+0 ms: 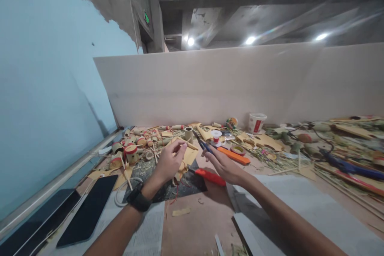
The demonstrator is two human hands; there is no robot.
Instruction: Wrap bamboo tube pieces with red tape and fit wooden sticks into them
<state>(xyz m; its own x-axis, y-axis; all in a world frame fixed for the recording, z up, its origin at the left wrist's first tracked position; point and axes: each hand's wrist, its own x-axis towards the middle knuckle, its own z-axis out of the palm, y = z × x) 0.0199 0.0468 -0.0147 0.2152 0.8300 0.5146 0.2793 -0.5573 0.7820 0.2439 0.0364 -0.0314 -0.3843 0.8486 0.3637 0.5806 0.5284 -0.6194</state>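
My left hand (169,161), with a black watch at the wrist, pinches a thin wooden stick (192,145) between thumb and fingers. In my right hand (223,164) are blue-handled pliers (201,141), their long dark jaws pointing up and away, close to the stick. Just beyond the stick a small bamboo tube (188,133) stands upright. Under my hands lies a dark cutting mat (150,196) littered with chips. A red-handled tool (210,177) rests beside my right hand, and an orange utility knife (234,155) lies just past it.
Red-banded bamboo pieces (131,154) crowd the left back. A white spool (216,138), a tape roll (238,150) and a paper cup (257,123) stand farther back. A phone (87,210) lies front left. A blue glue gun (351,166) and bamboo scraps cover the right; a pale partition (240,84) rises behind.
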